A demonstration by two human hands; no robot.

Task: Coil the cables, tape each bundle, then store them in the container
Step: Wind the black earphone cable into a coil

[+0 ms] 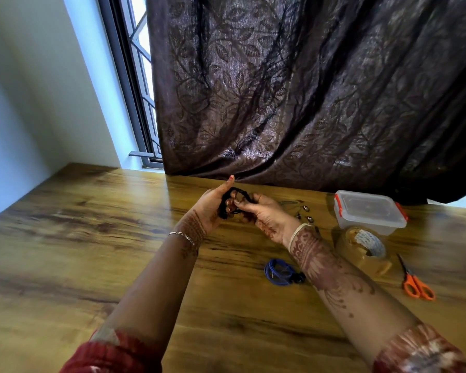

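Holding the black cable in both hands, you have it a little way above the wooden table, near the far edge. The cable is bunched into small loops between your palms. Your left hand is curled round one side of the bunch, with the thumb sticking straight up. Your right hand pinches the other side with the tips of its fingers and thumb. The two hands are very close, almost touching.

Nearer to you, the blue cable lies on the table in a small coil, just beside your right arm. Behind your right hand there is what looks like a thin grey cable with shiny metal ends, but it is small and partly hidden, so I cannot be sure.

To the right stands the container, a clear box with red clips and its lid on. The roll of tape sits just in front of it, lying flat. The scissors with orange handles lie near the tape, closer to you.

You wear a thin bracelet on your left wrist and red sleeves pushed up your arms. A dark curtain with a leaf pattern hangs behind the table, and a window shows at its left side.
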